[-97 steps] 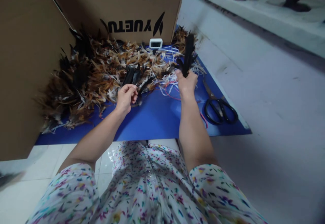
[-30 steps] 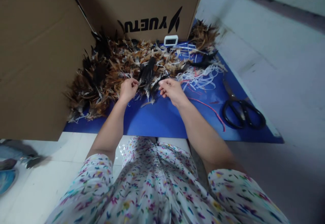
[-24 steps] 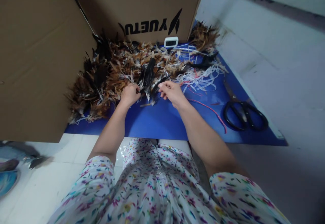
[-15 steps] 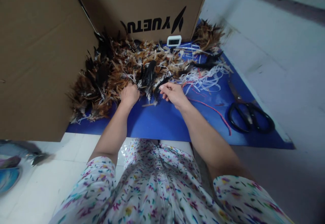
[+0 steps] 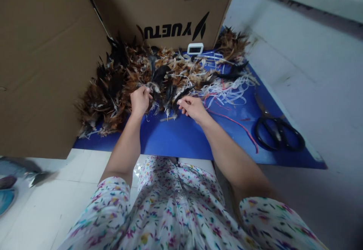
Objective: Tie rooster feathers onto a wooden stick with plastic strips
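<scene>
A wide heap of brown, tan and black feathers (image 5: 124,72) covers the back and left of the blue tabletop (image 5: 176,140). My left hand (image 5: 140,101) is closed in a pinch at the heap's front edge, by the pale downy base of a black feather (image 5: 161,73); its fingertips are partly hidden among the feathers. To its right, my right hand (image 5: 193,108) pinches with thumb and forefinger at the lower end of a slim black feather (image 5: 185,91). Between the hands lie dark feathers with whitish bases (image 5: 168,104).
Cardboard boxes stand behind (image 5: 170,0) and at the left (image 5: 48,72). A small white digital display (image 5: 195,48) sits behind the heap. White plastic strips (image 5: 232,91), red string (image 5: 241,123) and black-handled scissors (image 5: 279,133) lie on the right. Another feather bundle (image 5: 232,44) is at the back right.
My left hand has shifted slightly left and up, its fingers loosened from a fist to a pinch. A black feather now shows beside it. My right hand stays nearly in place.
</scene>
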`<action>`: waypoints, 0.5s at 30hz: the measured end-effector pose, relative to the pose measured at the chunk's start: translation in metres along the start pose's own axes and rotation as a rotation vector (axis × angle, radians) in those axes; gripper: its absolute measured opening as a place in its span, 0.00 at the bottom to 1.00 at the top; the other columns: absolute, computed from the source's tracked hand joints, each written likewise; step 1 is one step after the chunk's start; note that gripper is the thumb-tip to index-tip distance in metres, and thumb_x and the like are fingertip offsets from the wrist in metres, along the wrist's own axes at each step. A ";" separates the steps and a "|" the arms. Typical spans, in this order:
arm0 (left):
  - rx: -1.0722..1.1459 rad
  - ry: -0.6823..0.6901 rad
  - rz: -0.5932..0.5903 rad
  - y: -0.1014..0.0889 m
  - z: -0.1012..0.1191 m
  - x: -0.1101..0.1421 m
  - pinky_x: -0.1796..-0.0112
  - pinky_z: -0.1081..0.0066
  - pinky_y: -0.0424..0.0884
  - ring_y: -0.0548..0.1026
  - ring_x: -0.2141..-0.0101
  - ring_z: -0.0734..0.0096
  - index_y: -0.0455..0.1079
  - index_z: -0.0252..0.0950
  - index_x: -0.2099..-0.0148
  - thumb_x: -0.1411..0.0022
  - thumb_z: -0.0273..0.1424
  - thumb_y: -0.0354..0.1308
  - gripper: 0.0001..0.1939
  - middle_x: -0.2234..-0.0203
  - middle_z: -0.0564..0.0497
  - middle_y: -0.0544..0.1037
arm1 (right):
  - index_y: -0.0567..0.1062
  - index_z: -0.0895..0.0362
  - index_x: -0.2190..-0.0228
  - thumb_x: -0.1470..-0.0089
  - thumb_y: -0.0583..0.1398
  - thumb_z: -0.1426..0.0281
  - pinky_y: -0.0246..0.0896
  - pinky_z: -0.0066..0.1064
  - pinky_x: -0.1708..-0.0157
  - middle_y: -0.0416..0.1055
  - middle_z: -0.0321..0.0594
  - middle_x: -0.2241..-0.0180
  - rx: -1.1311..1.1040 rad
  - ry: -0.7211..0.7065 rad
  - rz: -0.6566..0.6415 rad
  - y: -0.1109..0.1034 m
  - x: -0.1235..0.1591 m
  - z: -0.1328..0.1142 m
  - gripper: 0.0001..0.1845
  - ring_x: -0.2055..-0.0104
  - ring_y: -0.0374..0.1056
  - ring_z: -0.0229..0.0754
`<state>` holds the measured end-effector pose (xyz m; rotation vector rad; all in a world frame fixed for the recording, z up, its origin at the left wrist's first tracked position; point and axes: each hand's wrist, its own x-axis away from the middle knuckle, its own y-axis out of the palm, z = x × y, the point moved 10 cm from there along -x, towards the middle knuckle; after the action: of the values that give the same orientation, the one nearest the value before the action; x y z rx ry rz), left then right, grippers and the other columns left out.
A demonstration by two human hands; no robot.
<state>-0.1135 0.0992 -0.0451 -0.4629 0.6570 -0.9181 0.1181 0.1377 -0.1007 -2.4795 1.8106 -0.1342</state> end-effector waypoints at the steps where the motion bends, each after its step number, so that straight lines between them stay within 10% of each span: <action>1: 0.114 -0.040 -0.012 0.003 -0.004 -0.001 0.73 0.75 0.62 0.69 0.80 0.76 0.72 0.36 0.66 0.33 0.33 0.53 0.11 0.79 0.52 0.77 | 0.73 0.58 0.78 0.45 0.62 0.73 0.52 0.21 0.85 0.69 0.31 0.81 0.014 -0.005 -0.004 0.001 0.000 0.001 0.10 0.84 0.60 0.28; 7: 0.625 -0.212 -0.265 0.042 0.005 0.014 0.83 0.77 0.51 0.60 0.88 0.83 0.70 0.35 0.60 0.34 0.32 0.55 0.05 0.80 0.56 0.74 | 0.74 0.58 0.76 0.47 0.64 0.72 0.53 0.21 0.84 0.70 0.31 0.81 0.001 -0.070 -0.013 0.004 -0.001 -0.004 0.07 0.84 0.60 0.28; 15: 0.584 -0.098 -0.644 0.090 0.036 0.052 0.82 0.80 0.54 0.62 0.86 0.85 0.72 0.33 0.65 0.37 0.29 0.57 0.06 0.80 0.54 0.75 | 0.65 0.55 0.77 0.48 0.69 0.62 0.43 0.21 0.86 0.61 0.25 0.82 -0.340 0.039 0.008 0.001 -0.003 -0.001 0.19 0.85 0.50 0.25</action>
<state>-0.0144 0.1064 -0.0918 -0.1837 0.1141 -1.6202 0.1166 0.1399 -0.0996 -2.7044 2.0057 0.1385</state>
